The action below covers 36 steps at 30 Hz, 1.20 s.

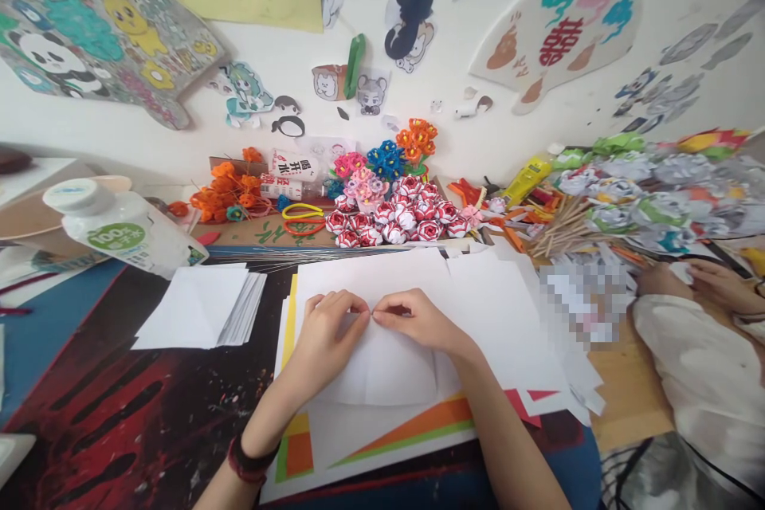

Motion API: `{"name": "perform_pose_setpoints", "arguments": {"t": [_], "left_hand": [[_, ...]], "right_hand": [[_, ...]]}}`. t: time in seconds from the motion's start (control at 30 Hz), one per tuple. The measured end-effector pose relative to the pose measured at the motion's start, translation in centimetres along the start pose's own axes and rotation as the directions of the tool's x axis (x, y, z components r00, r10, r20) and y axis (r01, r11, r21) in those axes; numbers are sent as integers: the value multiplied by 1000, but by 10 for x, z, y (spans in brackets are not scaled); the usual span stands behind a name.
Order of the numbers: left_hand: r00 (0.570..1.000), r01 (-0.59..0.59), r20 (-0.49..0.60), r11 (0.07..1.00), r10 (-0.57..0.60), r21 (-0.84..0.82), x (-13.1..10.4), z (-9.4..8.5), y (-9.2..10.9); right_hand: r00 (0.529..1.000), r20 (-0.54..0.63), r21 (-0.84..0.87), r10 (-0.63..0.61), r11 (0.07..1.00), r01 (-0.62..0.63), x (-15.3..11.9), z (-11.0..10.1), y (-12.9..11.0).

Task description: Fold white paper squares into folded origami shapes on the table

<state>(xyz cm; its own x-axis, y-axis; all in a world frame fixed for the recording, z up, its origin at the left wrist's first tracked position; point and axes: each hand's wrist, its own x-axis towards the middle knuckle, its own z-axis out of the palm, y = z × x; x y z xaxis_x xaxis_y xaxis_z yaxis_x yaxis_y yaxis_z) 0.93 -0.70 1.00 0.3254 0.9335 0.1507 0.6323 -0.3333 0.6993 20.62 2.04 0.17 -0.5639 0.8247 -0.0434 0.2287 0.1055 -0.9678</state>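
Observation:
A folded white sheet of paper point(388, 370) lies on a pile of white and colored sheets point(400, 438) in the middle of the table. My left hand point(335, 331), with a dark red band at the wrist, pinches the upper edge of the folded sheet. Right beside it, my right hand point(415, 319) pinches the same edge between thumb and index finger. The fingertips of both hands nearly touch. Creases run down the sheet below them.
At left are a stack of white paper squares point(200, 307) and a white bottle point(125, 227). Red-and-white paper flowers point(400, 215) line the wall side. Other sheets point(508, 311) overlap at right, near another person's sleeve point(699, 366).

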Motion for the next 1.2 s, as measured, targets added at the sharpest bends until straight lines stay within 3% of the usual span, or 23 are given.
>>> {"name": "perform_pose_setpoints", "arguments": {"t": [0.4,1.2], "left_hand": [[1000,4,-13,997,-5,-79,0,-2,2],[981,-21,-190,999,30,48,-3,3,11]], "right_hand": [[998,-56,14,-28,999,29,0,4,-4],[988,-150,183,-35,981,62,3,15,-2]]}}
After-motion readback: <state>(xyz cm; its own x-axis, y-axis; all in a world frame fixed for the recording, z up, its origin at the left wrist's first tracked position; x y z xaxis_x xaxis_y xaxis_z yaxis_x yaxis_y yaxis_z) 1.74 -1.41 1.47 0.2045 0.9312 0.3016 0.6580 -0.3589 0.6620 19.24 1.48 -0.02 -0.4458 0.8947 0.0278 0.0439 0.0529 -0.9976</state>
